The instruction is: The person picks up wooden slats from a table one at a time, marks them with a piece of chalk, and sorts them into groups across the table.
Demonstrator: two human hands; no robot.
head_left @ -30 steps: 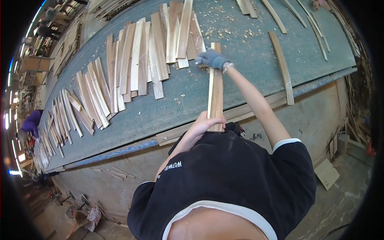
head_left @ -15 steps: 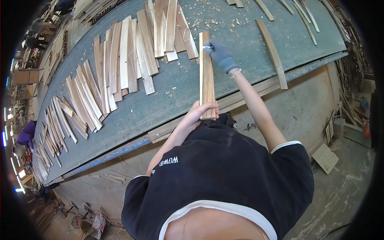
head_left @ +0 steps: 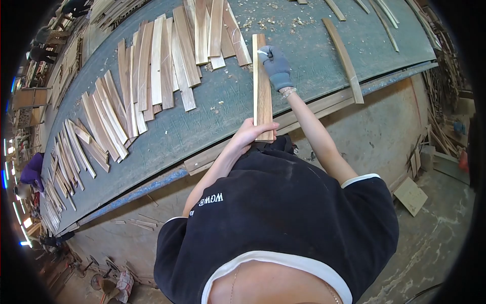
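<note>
My bare left hand [head_left: 251,133] is closed around the near end of a wooden board [head_left: 264,104], thumb across its top face. The board has a pale strip down its left edge and a brown face, and it points away from me over the table. My right hand [head_left: 276,66], in a grey glove, is closed near the board's far end. Between its thumb and fingers is a small white stick [head_left: 261,52] that looks like chalk, its tip at the board's face.
Many wooden strips [head_left: 157,66] lie in overlapping rows on the green table [head_left: 212,116], left of the board. One curved strip [head_left: 344,61] lies to the right, over the table's front edge. Wood shavings [head_left: 276,23] are scattered at the back. A person in purple [head_left: 33,169] is at the far left.
The whole view has shifted slightly, so table and board appear a little higher. My gloved right hand has turned a little more upright beside the board. My left hand keeps its grip.
</note>
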